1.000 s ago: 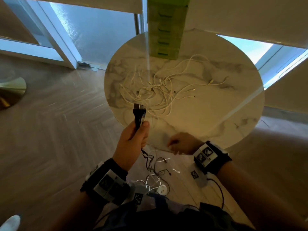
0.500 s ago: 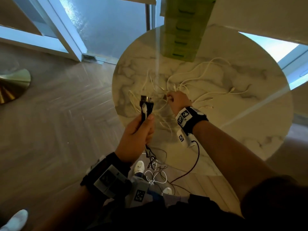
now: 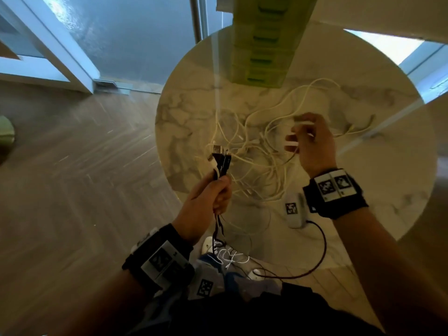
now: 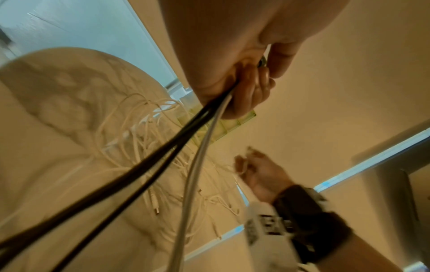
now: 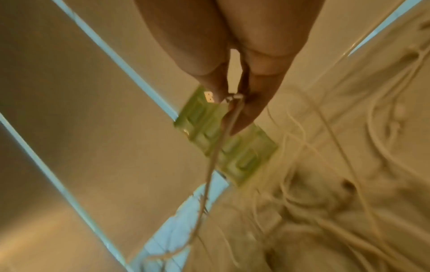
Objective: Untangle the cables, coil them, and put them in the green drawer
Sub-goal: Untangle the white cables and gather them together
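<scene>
The left hand (image 3: pixel 206 200) grips a bundle of black and white cable ends (image 3: pixel 219 163) upright at the round marble table's (image 3: pixel 363 190) seven o'clock edge. The right hand (image 3: pixel 312 144) pinches one thin white cable plug (image 3: pixel 292 143) above the tangled white cables (image 3: pixel 254 151) at centre. The green plastic drawer unit (image 3: pixel 264 40) stands at twelve o'clock.

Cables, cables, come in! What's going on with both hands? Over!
Left hand grips black and white cable ends. Right hand pinches a white cable plug. Tangled white cables on round marble table; green drawer unit shut.
</scene>
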A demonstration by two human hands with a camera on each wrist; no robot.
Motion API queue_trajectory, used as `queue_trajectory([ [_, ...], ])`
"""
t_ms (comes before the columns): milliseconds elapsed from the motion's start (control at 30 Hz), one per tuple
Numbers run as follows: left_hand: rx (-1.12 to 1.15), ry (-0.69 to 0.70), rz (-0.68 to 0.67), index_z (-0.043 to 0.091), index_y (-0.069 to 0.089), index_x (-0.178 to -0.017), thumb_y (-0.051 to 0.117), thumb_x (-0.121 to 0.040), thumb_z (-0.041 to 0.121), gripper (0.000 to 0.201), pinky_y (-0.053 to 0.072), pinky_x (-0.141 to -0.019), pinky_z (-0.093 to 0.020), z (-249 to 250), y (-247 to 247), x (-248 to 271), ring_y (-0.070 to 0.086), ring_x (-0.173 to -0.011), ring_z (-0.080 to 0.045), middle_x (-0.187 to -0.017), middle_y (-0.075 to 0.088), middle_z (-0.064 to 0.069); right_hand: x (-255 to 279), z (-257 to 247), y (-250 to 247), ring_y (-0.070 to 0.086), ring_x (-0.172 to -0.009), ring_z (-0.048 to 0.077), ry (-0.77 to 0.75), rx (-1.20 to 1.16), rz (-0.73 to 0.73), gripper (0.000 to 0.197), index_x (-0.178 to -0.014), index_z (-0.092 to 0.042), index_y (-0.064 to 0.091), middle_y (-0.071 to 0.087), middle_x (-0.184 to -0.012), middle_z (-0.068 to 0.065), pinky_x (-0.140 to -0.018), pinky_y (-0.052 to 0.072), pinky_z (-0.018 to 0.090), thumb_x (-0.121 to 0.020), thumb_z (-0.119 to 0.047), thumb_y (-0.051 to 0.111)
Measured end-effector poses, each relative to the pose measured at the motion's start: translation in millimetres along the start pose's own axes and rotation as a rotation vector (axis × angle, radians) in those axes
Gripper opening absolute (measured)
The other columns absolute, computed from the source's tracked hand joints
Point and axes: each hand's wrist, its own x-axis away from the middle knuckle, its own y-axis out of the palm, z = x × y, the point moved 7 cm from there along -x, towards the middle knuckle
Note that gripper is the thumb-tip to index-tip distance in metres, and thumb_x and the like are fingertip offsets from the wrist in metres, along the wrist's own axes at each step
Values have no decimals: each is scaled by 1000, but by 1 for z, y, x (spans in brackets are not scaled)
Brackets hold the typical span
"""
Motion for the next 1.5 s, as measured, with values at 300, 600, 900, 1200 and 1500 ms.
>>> queue_trajectory([
  [300, -16, 111, -142, 13, 39, -70, 40, -89, 24, 21, 27, -48, -18, 12, 69, -8, 29, -48, -4, -54, 35, 10, 97, -62, -68, 61, -73, 16, -139, -389, -110, 32, -121, -15, 51, 70, -84, 1, -71, 54, 28, -96, 2, 41],
  [600, -174, 225, -41, 0, 46, -124, 39, -98, 26, 38, 39, -60, -12, -16, 144, 31, 48, -59, 4, -64, 49, 14, 176, -33, -81, 65, -89, 19, -177, -353, -18, 14, -89, -21, 69, 64, -93, 10, -77, 56, 35, -84, -9, 63],
  [900, -294, 247, 53, 6, 58, -108, 36, -92, 45, 47, 48, -92, -30, -48, 161, 73, 61, -100, -16, -102, 65, -10, 199, 1, -73, 55, -102, 16, -123, -561, -453, 52, -122, -11, 42, 54, -113, 9, -83, 49, 29, -73, -16, 60],
  [1200, -440, 346, 113, 23, 43, -70, 35, -93, 43, 32, 37, -57, -14, -26, 118, 96, 39, -56, -2, -58, 40, 11, 216, 6, -11, 52, -88, -4, -568, 89, -750, 46, -102, 1, 63, 64, -97, 3, -80, 39, 10, -67, 19, 40],
  [1500, -138, 278, 198, 15, 42, -76, 38, -93, 33, 25, 30, -43, -20, -26, 57, 112, 27, -44, -4, -54, 31, 8, 185, 30, 25, 53, -83, 11, -499, 459, -658, 55, -98, -21, 67, 68, -77, -8, -95, 35, 37, -79, -38, 19],
])
